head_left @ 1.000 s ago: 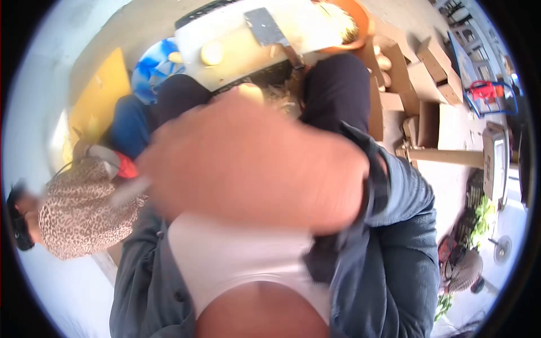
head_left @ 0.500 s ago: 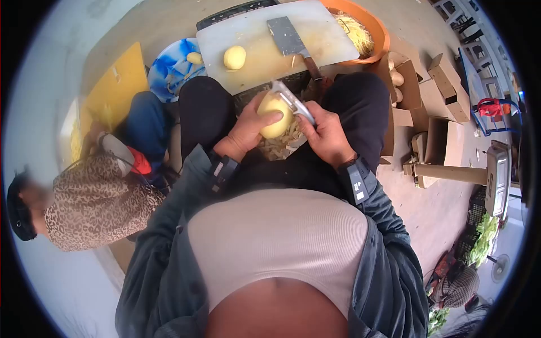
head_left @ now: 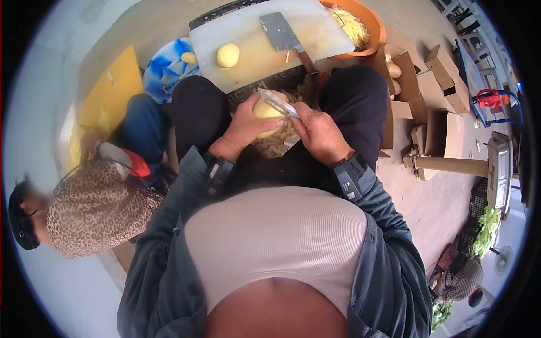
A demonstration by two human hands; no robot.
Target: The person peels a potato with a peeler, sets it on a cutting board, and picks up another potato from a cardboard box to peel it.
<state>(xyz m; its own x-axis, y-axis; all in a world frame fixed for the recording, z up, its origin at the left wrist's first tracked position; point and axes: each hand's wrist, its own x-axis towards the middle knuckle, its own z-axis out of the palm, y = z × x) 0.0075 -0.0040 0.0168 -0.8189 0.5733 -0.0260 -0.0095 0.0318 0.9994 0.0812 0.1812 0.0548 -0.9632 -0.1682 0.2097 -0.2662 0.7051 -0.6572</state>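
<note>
Between my knees, my left hand (head_left: 240, 128) is wrapped round a pale yellow peeled potato (head_left: 267, 116). A white-handled peeler (head_left: 278, 103) is gripped in my right hand (head_left: 321, 133), its head lying against the potato's upper side. Below them, peelings (head_left: 276, 146) are heaped in a container whose sides are mostly hidden by my hands and legs. Beyond my knees a white cutting board (head_left: 248, 48) carries another peeled potato (head_left: 228, 56) and a cleaver (head_left: 282, 35) with a wooden handle.
An orange basin (head_left: 376, 34) of yellow shreds stands behind the board's right end. Left of the board is a blue-and-white basin (head_left: 163, 63). Cardboard boxes (head_left: 414, 79) and a scale (head_left: 498, 172) stand at right. Another person (head_left: 101, 208) sits close on my left.
The peeler has tilted flatter across the potato, and both hands have shifted slightly. The whole view has drifted a little leftward. The board, cleaver and second potato otherwise stay as they were.
</note>
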